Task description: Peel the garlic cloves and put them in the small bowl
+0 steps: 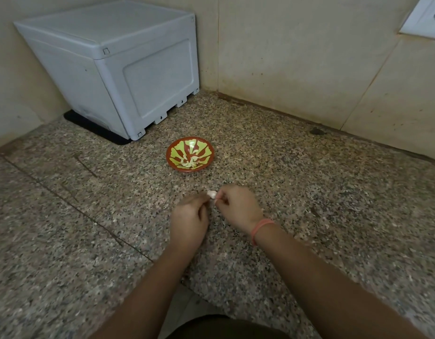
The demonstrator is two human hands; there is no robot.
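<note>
Speckled granite countertop (309, 192) in a corner of tiled wall (285, 57), seen from above. The small bowl (172, 149), red with a green pattern, stands upright on the counter near the middle of the view and serves as the reference point. Several pale peeled cloves (190, 163) lie at its bottom. Behind and to the left of the bowl, well apart from it, a grey plastic box (138, 69) rests on a dark mat (89, 126) against the wall. In front of the bowl, near it but not touching it, both hands meet above the counter. The left hand (189, 216) has its fingers curled inward, their tips closed on a garlic clove (212, 194). The right hand (236, 209), a pink band (260, 228) on its wrist, also has its fingers curled, pinching the same clove from the other side. The clove is whitish; whether skin remains on it cannot be told.
</note>
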